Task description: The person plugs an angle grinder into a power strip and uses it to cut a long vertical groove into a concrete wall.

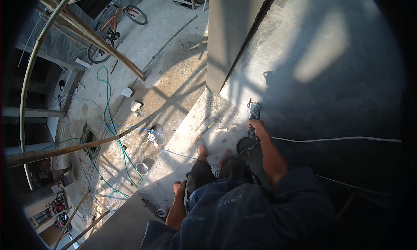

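My right hand [257,127] is closed around the handle of a teal and black angle grinder [254,111], held up against the grey plastered wall [304,106]. A thin disc shows edge-on at the grinder's left side. Whether it touches the wall or spins I cannot tell. A dark cord hangs from the handle's end. Pale dust or glare lies on the wall around the tool. My left hand [179,188] is curled into a fist beside my left thigh, with nothing visible in it.
By my feet lies a yellow-and-black handled tool [208,127]. A black bucket [247,146] stands below the grinder. A white cable [334,139] runs rightward. Left are a bamboo pole [65,151], a green hose [108,115], a white bucket [142,168] and a bicycle [114,31].
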Demonstrator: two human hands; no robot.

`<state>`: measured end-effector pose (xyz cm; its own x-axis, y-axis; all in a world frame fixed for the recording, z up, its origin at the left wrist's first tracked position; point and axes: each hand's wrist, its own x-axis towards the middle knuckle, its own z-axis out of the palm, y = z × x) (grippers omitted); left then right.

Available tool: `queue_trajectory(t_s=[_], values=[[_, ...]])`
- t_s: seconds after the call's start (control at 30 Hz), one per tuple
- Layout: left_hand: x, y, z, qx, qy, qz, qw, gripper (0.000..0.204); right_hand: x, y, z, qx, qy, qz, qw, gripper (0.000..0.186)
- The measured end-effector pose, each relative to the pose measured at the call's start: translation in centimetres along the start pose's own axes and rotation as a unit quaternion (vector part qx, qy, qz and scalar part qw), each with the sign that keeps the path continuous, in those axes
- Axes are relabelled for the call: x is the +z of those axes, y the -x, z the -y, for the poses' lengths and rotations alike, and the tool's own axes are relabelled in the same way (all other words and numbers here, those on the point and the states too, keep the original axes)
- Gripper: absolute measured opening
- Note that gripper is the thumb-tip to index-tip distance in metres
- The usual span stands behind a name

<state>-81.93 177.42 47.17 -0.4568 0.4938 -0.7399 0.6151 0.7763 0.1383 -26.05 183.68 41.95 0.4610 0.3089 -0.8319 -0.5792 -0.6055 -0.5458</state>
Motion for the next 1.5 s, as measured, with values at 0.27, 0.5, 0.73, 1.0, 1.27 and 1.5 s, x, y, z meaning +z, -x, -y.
queue_trajectory(t_s=[0.27, 0.5, 0.73, 1.0, 1.27, 1.5], values=[[0.1, -1.7, -1.2, -0.013, 0.018, 0.012, 1.0, 0.054, 1.5, 4.3, 3.2, 0.014, -0.033, -0.005, 0.999, 0.008], [-0.1, -2.3, -3.3, 0.016, 0.02, 0.017, 1.0, 0.056, 1.6, 6.0, 4.4, -0.006, -0.045, 0.003, 0.999, 0.008], [1.2, -5.4, -3.0, 0.027, 0.063, 0.059, 0.996, 0.057, 1.7, 6.6, 5.2, 0.004, 0.032, -0.008, 0.999, 0.004], [0.4, -5.8, -4.5, 0.037, 0.081, 0.097, 0.991, 0.057, 2.6, 8.6, 6.1, -0.003, 0.006, -0.017, 1.0, 0.007], [-0.2, -5.1, -6.6, 0.048, 0.079, 0.102, 0.99, 0.059, 2.2, 9.2, 6.6, -0.016, 0.031, 0.004, 0.999, 0.009], [0.2, -7.0, -6.7, 0.06, 0.071, 0.093, 0.991, 0.057, 2.5, 9.8, 7.2, -0.031, 0.035, 0.009, 0.999, 0.009]])
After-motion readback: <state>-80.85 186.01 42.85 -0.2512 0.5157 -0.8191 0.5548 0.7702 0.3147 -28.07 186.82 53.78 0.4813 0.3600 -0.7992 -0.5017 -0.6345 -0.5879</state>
